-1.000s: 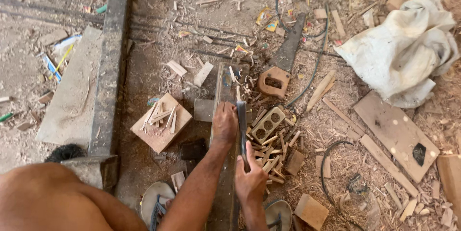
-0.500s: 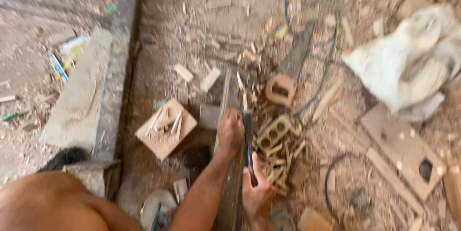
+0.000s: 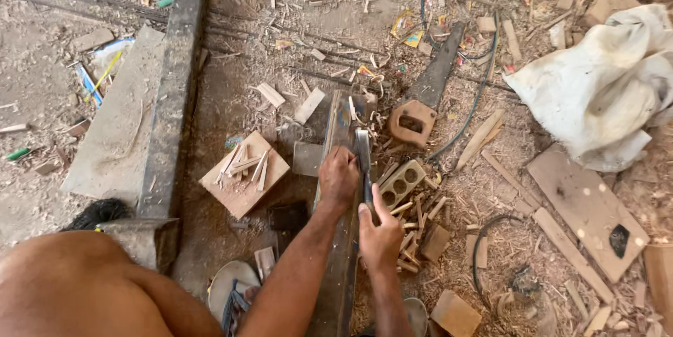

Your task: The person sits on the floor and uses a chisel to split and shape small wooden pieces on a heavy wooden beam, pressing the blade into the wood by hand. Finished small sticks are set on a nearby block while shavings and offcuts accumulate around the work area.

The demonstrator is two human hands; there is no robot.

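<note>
My left hand (image 3: 339, 177) is closed down on a long, dark wooden plank (image 3: 338, 239) that runs from the bottom of the frame up to its centre, pressing it flat against the sawdust-covered floor (image 3: 238, 64). My right hand (image 3: 380, 233) sits just to the right of the plank, fingers wrapped around the handle of a flat metal chisel blade (image 3: 364, 162), whose tip rests on the plank's right edge just beside my left hand. Left of the plank lies a small square wooden block (image 3: 242, 176) with thin wood slivers on it. To the right lies a pale wooden piece with three round holes (image 3: 399, 183), and above that a brown handsaw handle (image 3: 413, 123). A crumpled white cloth sack (image 3: 606, 85) fills the upper right of the frame.
</note>
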